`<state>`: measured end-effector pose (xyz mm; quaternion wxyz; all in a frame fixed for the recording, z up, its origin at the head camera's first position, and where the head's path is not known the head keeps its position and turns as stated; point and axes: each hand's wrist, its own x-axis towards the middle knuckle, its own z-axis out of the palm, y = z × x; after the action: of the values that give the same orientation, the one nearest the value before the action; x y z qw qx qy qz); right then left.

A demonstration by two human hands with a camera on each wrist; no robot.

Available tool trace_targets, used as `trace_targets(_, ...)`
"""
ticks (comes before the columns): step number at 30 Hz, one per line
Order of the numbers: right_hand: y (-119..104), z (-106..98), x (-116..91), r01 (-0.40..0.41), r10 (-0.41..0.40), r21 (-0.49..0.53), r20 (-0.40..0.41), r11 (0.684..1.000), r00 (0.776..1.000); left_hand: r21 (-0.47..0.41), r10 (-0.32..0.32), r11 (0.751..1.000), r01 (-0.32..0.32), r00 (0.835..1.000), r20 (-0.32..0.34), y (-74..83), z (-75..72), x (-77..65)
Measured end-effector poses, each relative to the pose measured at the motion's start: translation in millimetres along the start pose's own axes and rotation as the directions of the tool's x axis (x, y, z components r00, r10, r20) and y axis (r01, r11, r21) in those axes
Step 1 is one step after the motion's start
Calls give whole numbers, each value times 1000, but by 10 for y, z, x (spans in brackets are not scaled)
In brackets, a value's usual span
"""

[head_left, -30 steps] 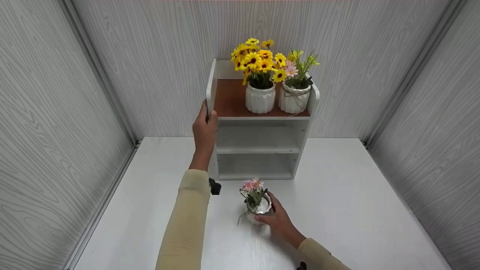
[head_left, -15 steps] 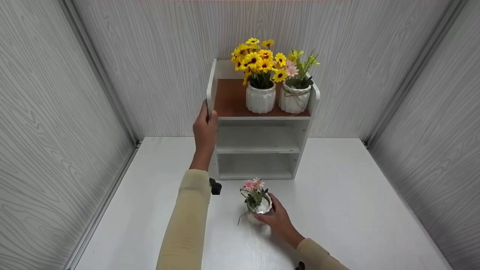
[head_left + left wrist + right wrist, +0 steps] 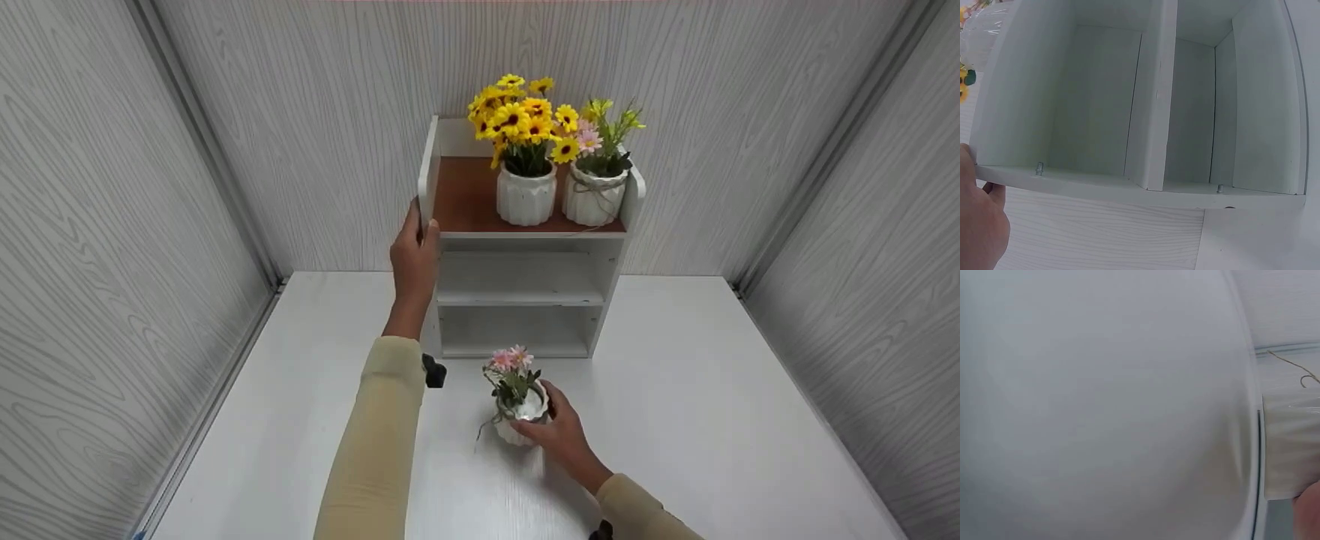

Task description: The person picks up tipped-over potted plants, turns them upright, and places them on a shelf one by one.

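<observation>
My left hand (image 3: 415,259) grips the left side panel of a small white shelf unit (image 3: 520,304), thumb at the front edge and fingers behind. In the left wrist view that hand (image 3: 979,219) shows at the lower left, by the panel's edge. In front of the unit, my right hand (image 3: 562,435) holds a white ribbed flowerpot (image 3: 514,431) with pink flowers (image 3: 512,360) and a twine tie, thumb at the near side and fingers round the right. The right wrist view catches only a strip of the pot (image 3: 1289,444) and a bit of the hand (image 3: 1309,512).
On the unit's brown top (image 3: 466,199) stand a pot of yellow flowers (image 3: 526,199) and a twine-tied pot (image 3: 595,199) with pink and yellow blooms. Beneath are two open compartments. Grey wood-grain walls (image 3: 337,135) enclose the white table (image 3: 697,390) on three sides.
My right hand and the pink-flowered pot have shifted slightly up in the head view, toward the shelf unit. My left hand keeps its grip on the panel. The whole head view has shifted a little.
</observation>
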<state>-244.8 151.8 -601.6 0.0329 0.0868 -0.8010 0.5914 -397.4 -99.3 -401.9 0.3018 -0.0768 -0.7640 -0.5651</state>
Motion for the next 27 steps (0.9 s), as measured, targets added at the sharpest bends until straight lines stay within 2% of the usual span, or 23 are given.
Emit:
trace_targets(5, -231, -49, 73, 38, -38, 9, -30, 999, 999, 1, 13, 1000, -13, 1000, -6, -5, -5, 1)
trace_targets(10, -513, -114, 183, 29, -28, 16, -52, 999, 998, 2, -1, 1000, 1, 1000, 0, 10, -9, -4)
trace_targets(15, -800, -186, 323, 59, -59, 2, -61, 998, 996, 3, -15, 1000, 15, 1000, 11, 11, -8, -6)
trace_targets(22, -1289, -250, 542, 148, -149, -26, -65, 989, 987, -30, -25, 999, 26, 999, 28, 9, -21, -19)
trace_targets(27, -1633, -254, 732, 228, -231, -37, -100, 973, 968, -43, -31, 999, 32, 999, 39, 19, -22, -8)
